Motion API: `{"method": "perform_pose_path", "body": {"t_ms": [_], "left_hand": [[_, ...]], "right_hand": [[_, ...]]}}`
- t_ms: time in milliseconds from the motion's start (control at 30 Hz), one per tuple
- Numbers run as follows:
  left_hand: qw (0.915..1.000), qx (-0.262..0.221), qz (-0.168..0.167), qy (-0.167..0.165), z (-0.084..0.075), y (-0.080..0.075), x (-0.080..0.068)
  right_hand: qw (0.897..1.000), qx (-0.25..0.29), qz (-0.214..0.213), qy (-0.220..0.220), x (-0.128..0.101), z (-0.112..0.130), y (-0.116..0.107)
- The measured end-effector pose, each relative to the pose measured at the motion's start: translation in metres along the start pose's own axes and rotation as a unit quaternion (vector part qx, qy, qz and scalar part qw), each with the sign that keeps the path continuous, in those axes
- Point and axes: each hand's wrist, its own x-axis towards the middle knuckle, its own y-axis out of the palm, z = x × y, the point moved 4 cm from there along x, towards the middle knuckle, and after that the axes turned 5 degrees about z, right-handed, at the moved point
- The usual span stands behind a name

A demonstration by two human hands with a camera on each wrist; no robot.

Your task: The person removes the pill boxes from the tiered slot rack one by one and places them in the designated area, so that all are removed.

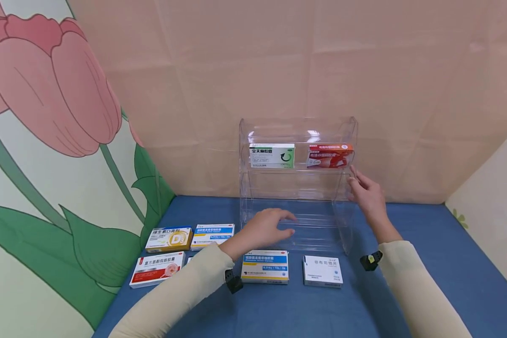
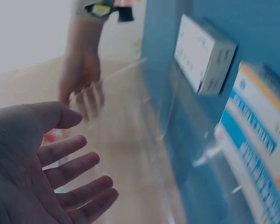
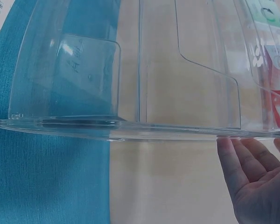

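A clear plastic display rack (image 1: 295, 192) with stepped tiers stands at the back of the table. On an upper tier sit a white-and-green medicine box (image 1: 272, 156) and a red medicine box (image 1: 329, 156). My right hand (image 1: 366, 192) is at the rack's right side panel, fingertips against its outer face and the thumb at its edge. My left hand (image 1: 267, 227) hovers before the lower tiers, thumb and fingers spread, holding nothing. Below it lies a white, blue and yellow medicine box (image 1: 265, 266); right of that is a white medicine box (image 1: 322, 271).
On the left lie a yellow-and-white vitamin D box (image 1: 169, 239), another blue-and-yellow box (image 1: 212, 234) and a red-and-white box (image 1: 157, 269). My left sleeve partly hides something beside them. A blue cloth (image 1: 279, 314) covers the table; a beige curtain (image 1: 207, 94) hangs behind.
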Motion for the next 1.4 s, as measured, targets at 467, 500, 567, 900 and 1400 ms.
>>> {"method": "perform_pose_path", "body": {"t_ms": [467, 500, 567, 900, 1400], "left_hand": [[0.9943, -0.008, -0.106, -0.005, 0.019, -0.073, -0.001], [0.9936, -0.005, -0.113, -0.003, 0.02, -0.077, 0.0], [0.9917, 0.001, -0.128, -0.003, 0.022, -0.086, 0.002], [0.9766, 0.042, -0.21, -0.018, 0.028, -0.124, 0.018], [0.9705, 0.057, -0.223, -0.072, 0.031, -0.144, 0.045]], "right_hand": [[1.0, -0.002, 0.002, -0.002, 0.001, -0.002, -0.001], [1.0, -0.002, 0.001, -0.001, 0.001, -0.002, 0.0], [1.0, -0.005, 0.0, 0.001, 0.001, -0.003, 0.0], [1.0, -0.005, 0.002, -0.004, 0.001, 0.0, 0.0], [1.0, -0.007, -0.005, 0.0, 0.001, -0.002, 0.0]]}}
